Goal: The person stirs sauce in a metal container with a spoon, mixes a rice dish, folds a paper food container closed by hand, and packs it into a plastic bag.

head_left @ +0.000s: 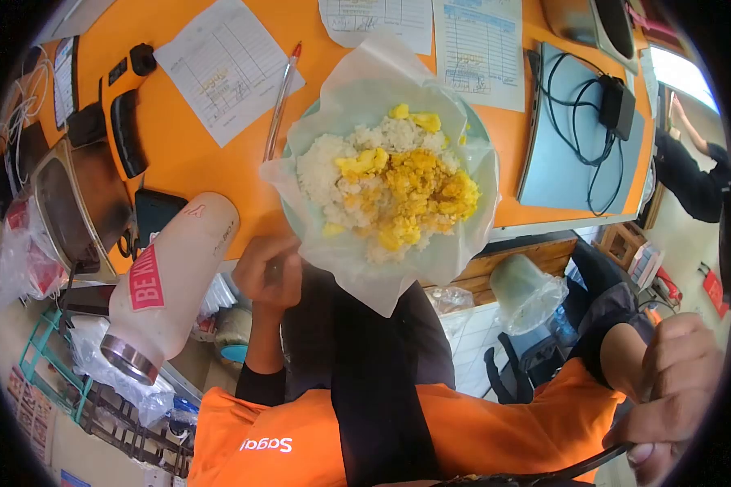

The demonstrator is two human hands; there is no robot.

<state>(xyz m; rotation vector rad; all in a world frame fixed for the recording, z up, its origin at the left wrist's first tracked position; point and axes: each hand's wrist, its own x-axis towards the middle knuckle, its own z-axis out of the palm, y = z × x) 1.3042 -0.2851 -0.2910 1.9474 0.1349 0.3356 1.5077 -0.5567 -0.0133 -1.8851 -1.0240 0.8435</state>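
Plate (477, 123): probably stiff; hold rim.
Liner (379, 290): seems flimsy.
Rice (321, 166): likely spillable.
Left fingers (256, 256): curled; grip unclear.
Right fingers (676, 361): clenched around black strip (597, 459).

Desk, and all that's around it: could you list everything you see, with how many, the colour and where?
Desk: 1, orange, top
Plate: 1, pale green, centre
Liner: 1, white, on plate
Rice: 1 heap, white, on liner
Topping: yellow, on rice
Papers: at least 3, pale, far side
Pen: 1, clear with red tip, left of plate
Laptop: 1, grey-blue, right
Charger: 1, black, on laptop
Bottle: 1, whitish, pink label, left
Rack: 1, teal, far left
Clutter: uncountable, mixed, both sides
Other person: 1, dark sleeve, far right
Shirt: 1, orange, bottom
Left hand: 1, beside plate
Right hand: 1, lower right, holding black cord
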